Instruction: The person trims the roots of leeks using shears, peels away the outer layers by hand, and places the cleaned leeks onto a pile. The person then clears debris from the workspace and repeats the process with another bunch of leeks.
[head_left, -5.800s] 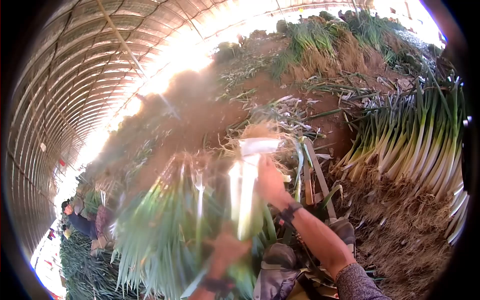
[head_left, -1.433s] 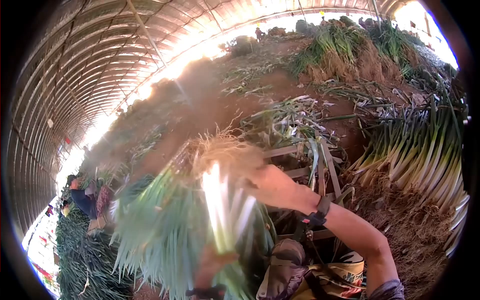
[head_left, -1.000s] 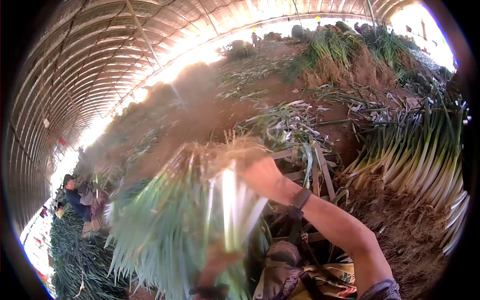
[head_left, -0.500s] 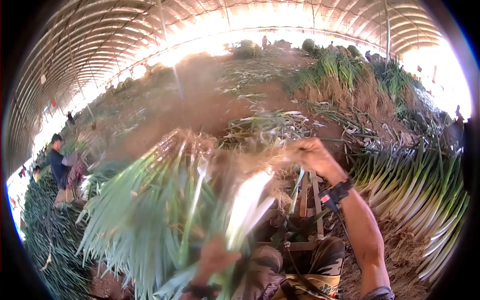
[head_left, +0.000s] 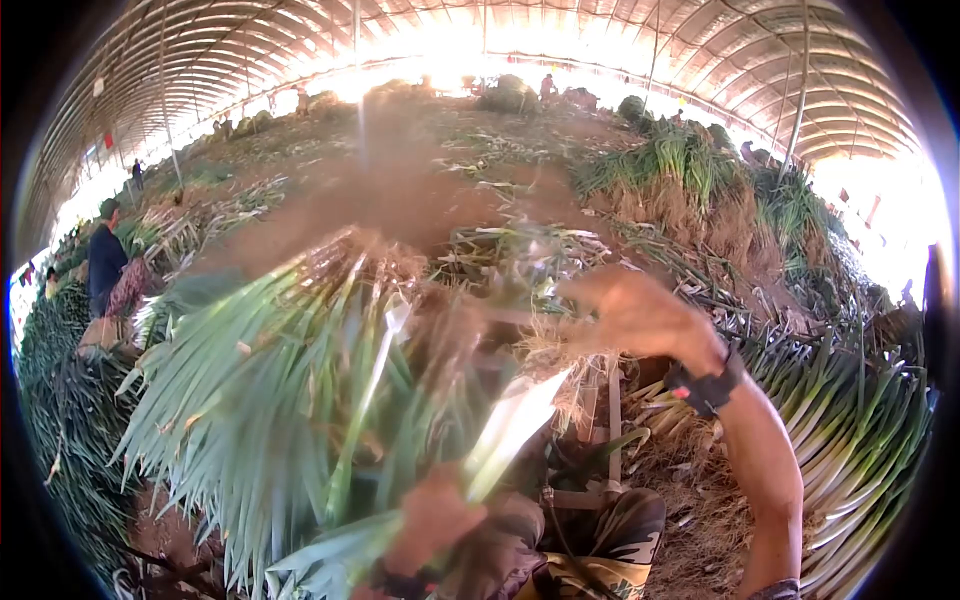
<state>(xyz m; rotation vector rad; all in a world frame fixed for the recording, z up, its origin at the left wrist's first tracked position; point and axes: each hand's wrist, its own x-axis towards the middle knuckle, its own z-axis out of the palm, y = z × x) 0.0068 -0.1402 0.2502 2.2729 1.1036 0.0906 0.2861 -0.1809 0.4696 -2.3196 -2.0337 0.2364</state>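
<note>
While the left hand (head_left: 440,522) clasped the white stalks (head_left: 520,422), the right hand (head_left: 645,318) was at their roots (head_left: 550,345).
Under the arched shelter (head_left: 560,25), which housed heaps of greens, a person (head_left: 107,262) in dark clothing stood at far left by a dark green pile (head_left: 70,400); next, a leafy heap (head_left: 270,380) fanned downward, roots up. The stalks tilted between both hands, leaves low; whether the blurred right fingers were closed could not be told. A black wristband (head_left: 706,382) circled that wrist, and at far right lay a row of leeks (head_left: 850,430).
</note>
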